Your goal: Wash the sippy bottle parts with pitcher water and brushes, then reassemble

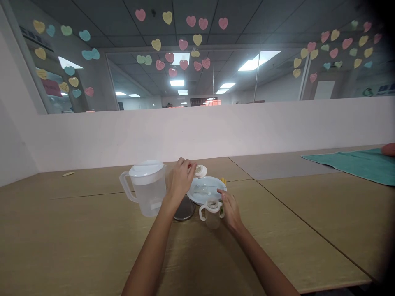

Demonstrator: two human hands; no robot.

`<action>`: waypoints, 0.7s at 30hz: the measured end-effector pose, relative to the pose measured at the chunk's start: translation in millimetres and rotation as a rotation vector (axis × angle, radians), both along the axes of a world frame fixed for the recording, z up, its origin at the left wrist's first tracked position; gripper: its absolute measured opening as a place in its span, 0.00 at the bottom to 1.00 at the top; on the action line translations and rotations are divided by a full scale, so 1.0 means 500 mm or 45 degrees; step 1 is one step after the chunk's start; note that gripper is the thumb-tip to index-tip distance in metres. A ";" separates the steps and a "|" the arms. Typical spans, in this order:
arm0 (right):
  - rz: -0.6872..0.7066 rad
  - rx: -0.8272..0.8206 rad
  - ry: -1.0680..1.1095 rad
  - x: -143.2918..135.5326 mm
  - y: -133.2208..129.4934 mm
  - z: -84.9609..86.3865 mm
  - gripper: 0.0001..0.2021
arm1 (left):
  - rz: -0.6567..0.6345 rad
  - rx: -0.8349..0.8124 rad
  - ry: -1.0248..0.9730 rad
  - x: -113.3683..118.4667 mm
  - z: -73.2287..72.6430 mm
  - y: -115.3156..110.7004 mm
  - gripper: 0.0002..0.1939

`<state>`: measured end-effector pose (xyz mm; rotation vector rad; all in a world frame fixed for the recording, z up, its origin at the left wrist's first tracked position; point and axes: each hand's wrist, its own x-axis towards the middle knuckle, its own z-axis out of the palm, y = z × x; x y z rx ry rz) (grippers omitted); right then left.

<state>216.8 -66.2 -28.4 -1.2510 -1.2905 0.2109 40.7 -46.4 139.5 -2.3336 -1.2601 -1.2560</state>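
Observation:
My left hand point(184, 172) is raised over the plate's left edge, its fingers pinched on a white ring-shaped bottle collar point(201, 171). A clear baby bottle point(212, 218) with two white handles stands upright and uncapped on the table. My right hand point(231, 207) is closed at the bottle's right handle, with the index finger stretched out above it. Behind the bottle is a light-blue plate point(194, 199) carrying a clear dome-shaped cap point(201, 189). A dark round metal disc point(184, 210) lies partly under my left wrist.
A clear plastic pitcher point(150, 197) with a white lid stands left of my left forearm. Something small and yellow point(223, 180) shows behind the plate. At the far right a green cloth point(358, 162) lies near another person's hand point(388, 149). A low wall point(197, 131) with windows borders the table's back.

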 end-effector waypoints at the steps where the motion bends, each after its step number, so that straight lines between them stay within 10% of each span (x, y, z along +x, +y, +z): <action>1: -0.008 0.057 0.006 0.001 -0.003 0.002 0.21 | -0.041 -0.025 0.024 0.004 -0.003 0.000 0.17; 10: -0.225 0.463 -0.473 -0.003 -0.016 0.009 0.27 | -0.641 -0.383 0.427 0.055 -0.032 -0.029 0.14; 21: -0.425 0.670 -0.610 -0.005 -0.020 0.009 0.24 | -0.602 -0.410 0.540 0.075 -0.060 -0.030 0.09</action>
